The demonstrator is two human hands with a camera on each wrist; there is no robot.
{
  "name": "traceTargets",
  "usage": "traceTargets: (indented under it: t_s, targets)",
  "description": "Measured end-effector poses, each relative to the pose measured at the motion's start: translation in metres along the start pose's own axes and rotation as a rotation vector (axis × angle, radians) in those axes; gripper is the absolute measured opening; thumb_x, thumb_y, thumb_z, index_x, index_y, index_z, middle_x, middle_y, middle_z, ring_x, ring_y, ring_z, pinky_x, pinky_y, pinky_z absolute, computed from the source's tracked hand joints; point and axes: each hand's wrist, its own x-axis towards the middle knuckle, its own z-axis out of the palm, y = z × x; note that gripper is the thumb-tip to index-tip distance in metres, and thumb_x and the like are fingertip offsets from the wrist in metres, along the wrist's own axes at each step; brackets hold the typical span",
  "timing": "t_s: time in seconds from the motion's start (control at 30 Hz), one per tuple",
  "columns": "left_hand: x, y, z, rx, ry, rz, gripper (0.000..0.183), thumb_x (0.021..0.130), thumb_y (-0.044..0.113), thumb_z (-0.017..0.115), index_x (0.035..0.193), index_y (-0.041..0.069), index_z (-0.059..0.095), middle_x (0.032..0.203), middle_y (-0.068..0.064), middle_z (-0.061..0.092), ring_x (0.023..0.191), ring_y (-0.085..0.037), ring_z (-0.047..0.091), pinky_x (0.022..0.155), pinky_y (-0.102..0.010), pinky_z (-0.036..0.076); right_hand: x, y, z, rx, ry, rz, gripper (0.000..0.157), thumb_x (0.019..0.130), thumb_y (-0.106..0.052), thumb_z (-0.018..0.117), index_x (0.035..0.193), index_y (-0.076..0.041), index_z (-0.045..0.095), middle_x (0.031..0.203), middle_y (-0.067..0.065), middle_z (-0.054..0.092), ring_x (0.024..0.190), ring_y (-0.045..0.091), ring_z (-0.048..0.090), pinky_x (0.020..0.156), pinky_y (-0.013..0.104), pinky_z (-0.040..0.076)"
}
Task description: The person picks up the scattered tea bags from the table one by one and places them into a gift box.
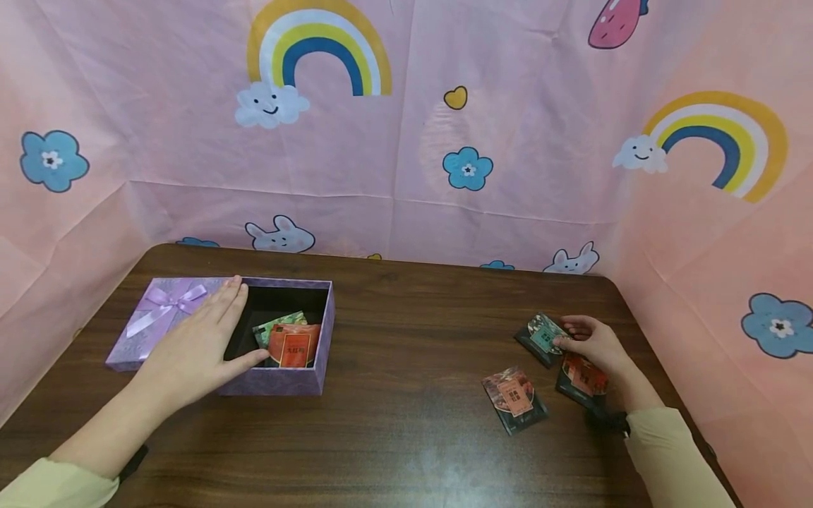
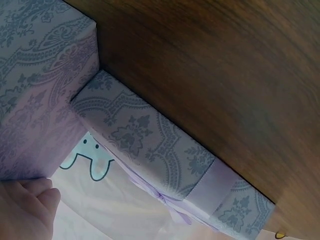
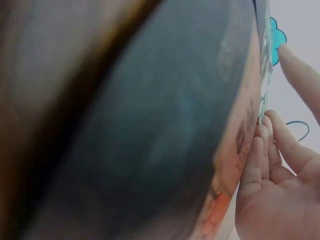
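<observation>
At the left of the head view, my left hand (image 1: 197, 342) lies with straight fingers over the junction of an open purple gift box (image 1: 276, 382) and its ribboned lid (image 1: 159, 317). Its thumb reaches over the box's front rim. Inside the box are a red tea sachet (image 1: 294, 346) and a green sachet (image 1: 267, 330). At the right, my right hand (image 1: 597, 346) touches the edge of a teal-labelled sachet (image 1: 543, 339), thumb and fingers apart. Beneath that hand lies a sachet with a red-orange front (image 1: 581, 377).
Another sachet with an orange label (image 1: 516, 398) lies on the brown table (image 1: 406, 423), left of the right hand. Pink printed cloth (image 1: 406, 141) hangs behind the table and along both sides. The left wrist view shows the patterned lid (image 2: 145, 130) against the box (image 2: 45, 85).
</observation>
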Motion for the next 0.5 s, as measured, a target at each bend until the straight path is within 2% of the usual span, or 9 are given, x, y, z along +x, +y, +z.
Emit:
traceTargets:
  t_s: [0.13,0.33,0.5]
  targets:
    - [-0.0001,-0.0007,-0.0005,-0.001,-0.001,-0.005,0.112,0.095,0.065,0.068,0.166,-0.007,0.021,0.175,-0.028,0.018,0.162,-0.046,0.024,0.129,-0.065,0.027,0.0007,-0.0028,0.0006,-0.042,-0.023,-0.035,0.068,0.098,-0.021,0.079,0.150,0.011,0.049,0.144,0.037,0.055,0.126,0.049,0.057,0.100,0.050,0.055]
    - [0.0000,-0.0007,-0.0005,-0.007,-0.007,-0.009,0.112,0.094,0.065,0.069,0.166,-0.008,0.022,0.175,-0.029,0.019,0.161,-0.047,0.025,0.125,-0.069,0.031,0.0029,-0.0022,0.0032,-0.119,-0.014,-0.077,0.067,0.093,-0.019,0.084,0.144,0.012,0.053,0.136,0.035,0.059,0.118,0.045,0.060,0.097,0.052,0.054]
    - [-0.0012,-0.0003,0.0008,-0.001,0.016,-0.001,0.111,0.094,0.065,0.069,0.165,-0.007,0.023,0.175,-0.028,0.020,0.161,-0.046,0.026,0.130,-0.063,0.027,0.0016,-0.0053,0.0027,-0.164,-0.003,-0.090,0.067,0.090,-0.020,0.087,0.139,0.014,0.056,0.129,0.034,0.061,0.112,0.044,0.060,0.095,0.054,0.054]
